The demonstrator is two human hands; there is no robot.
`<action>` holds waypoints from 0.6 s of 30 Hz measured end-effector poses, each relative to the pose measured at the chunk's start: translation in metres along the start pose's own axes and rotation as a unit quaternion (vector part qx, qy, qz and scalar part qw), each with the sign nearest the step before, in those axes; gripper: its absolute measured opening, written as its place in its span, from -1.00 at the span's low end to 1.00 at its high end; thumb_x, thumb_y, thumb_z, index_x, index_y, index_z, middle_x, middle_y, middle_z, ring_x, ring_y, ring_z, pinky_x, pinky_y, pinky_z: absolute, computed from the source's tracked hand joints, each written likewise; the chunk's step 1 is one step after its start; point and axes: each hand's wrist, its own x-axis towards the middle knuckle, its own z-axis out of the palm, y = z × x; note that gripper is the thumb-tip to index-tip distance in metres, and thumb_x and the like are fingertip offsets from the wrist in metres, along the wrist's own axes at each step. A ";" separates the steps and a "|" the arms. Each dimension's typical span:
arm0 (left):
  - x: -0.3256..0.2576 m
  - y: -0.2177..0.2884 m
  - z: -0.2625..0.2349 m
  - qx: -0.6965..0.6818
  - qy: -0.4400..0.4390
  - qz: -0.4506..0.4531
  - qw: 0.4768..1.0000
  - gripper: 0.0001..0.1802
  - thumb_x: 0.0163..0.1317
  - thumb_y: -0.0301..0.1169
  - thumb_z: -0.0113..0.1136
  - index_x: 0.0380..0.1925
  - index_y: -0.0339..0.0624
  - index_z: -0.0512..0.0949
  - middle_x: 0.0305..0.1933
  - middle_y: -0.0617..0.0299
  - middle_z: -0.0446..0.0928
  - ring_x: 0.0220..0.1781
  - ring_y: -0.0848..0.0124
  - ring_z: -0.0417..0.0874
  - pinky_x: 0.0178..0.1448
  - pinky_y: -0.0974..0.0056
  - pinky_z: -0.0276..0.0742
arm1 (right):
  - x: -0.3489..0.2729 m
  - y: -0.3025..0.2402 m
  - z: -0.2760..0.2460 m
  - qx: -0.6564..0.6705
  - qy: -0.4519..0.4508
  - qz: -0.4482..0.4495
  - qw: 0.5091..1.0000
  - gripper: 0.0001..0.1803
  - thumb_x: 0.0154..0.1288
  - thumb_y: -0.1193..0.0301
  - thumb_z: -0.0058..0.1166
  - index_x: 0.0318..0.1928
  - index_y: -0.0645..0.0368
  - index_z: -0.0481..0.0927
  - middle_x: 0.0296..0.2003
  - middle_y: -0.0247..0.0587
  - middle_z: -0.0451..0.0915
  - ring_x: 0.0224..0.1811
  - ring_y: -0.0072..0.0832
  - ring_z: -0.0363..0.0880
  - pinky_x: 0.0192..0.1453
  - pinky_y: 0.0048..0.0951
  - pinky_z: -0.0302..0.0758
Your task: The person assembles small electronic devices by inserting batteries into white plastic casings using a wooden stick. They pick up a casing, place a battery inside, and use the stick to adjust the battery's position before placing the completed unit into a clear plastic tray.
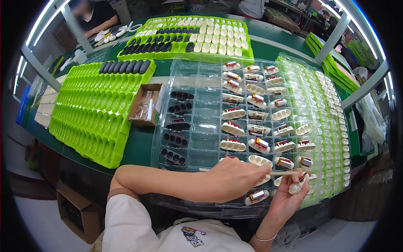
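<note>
My left hand [237, 178] is closed round a thin pale stick [283, 172], which lies nearly level and reaches toward the right. Its tip meets a white oval shell [296, 187] with something dark red in it. Fingers of my right hand [287, 199] pinch that shell. Beneath both hands lies a clear plastic tray [204, 158] with compartments. It bears several white shells, many with a red-and-silver cylindrical part [261, 143] attached, and a column of black shells [173, 156] with round holes. My left forearm hides part of the tray's near side.
A green tray [90, 113] stands at left, with dark oval pieces along its far row. Beside it sits a cardboard box [145, 105] holding a white pen-like tool. Another green tray [250, 46] of shells lies at the back. Stacked trays [331, 138] flank the right; metal posts rise both sides.
</note>
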 end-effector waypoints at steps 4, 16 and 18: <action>-0.013 -0.017 -0.023 0.127 0.190 0.005 0.974 -0.65 0.03 -0.56 -0.08 -0.10 -0.16 0.31 -0.39 0.10 0.48 -0.39 0.14 0.53 -0.41 0.15 0.44 | 0.000 -0.001 -0.004 -0.011 -0.007 -0.001 1.000 -0.71 0.27 0.41 -0.27 -0.01 0.21 0.18 -0.37 -0.28 0.28 -0.44 -0.65 0.27 -0.01 -0.47 0.37; -0.012 -0.082 -0.024 0.328 0.168 -0.215 0.904 -0.93 0.04 -0.55 -0.12 -0.45 -0.24 0.23 -0.70 0.09 0.43 -0.66 0.14 0.51 -0.63 0.15 0.37 | 0.003 0.002 -0.005 0.003 -0.012 0.016 1.000 -0.78 0.24 0.45 -0.18 -0.11 0.22 0.22 -0.37 -0.29 0.25 -0.41 -0.64 0.26 0.00 -0.47 0.35; -0.012 -0.078 -0.024 0.332 0.166 -0.186 0.910 -0.92 0.02 -0.55 -0.10 -0.46 -0.24 0.23 -0.70 0.10 0.43 -0.67 0.15 0.51 -0.64 0.16 0.37 | 0.003 0.000 -0.007 0.009 -0.020 0.019 1.000 -0.78 0.25 0.45 -0.18 -0.11 0.21 0.22 -0.38 -0.29 0.25 -0.41 -0.64 0.27 0.00 -0.47 0.35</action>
